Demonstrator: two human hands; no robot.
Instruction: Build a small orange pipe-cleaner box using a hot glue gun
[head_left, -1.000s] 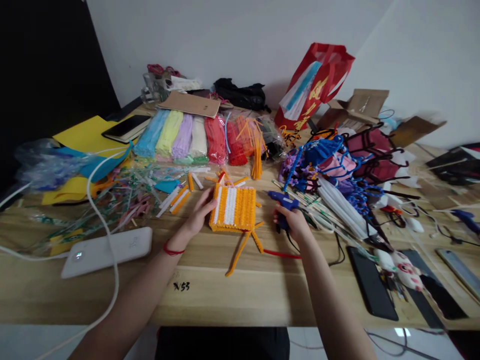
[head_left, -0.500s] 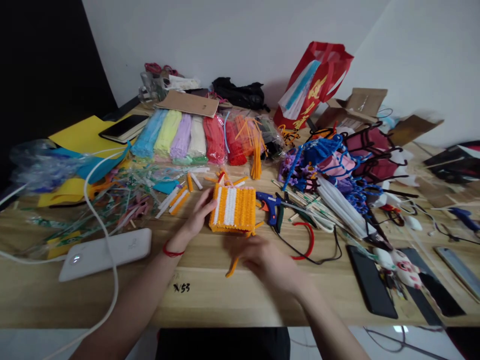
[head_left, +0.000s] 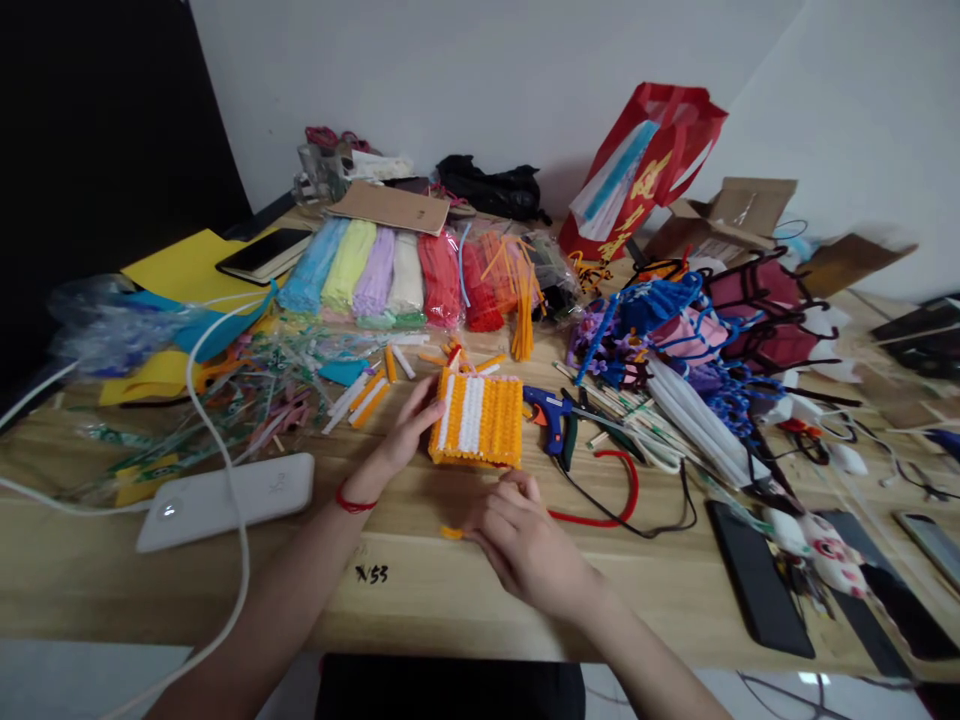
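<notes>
Box [head_left: 491, 415] gripped in your left hand [head_left: 405, 437], you're seemingly gathering the strip [head_left: 451, 533] under your curled right hand [head_left: 521, 540], hold unclear, and next you'd need a sure pinch.

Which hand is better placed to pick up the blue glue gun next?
Right, probably: the right hand is nearer the blue glue gun, while the left hand holds the opposite side of the orange-and-white piece.

Pretty dim, flat light — soft shadow on the tabletop [head_left: 420, 620] in front of the orange-and-white pipe-cleaner box [head_left: 480, 420], small glints on the plastic bags [head_left: 442, 280] behind it. Far left of the box, the dark panel [head_left: 97, 140] is basically featureless — far right, stretched and smeary.
</notes>
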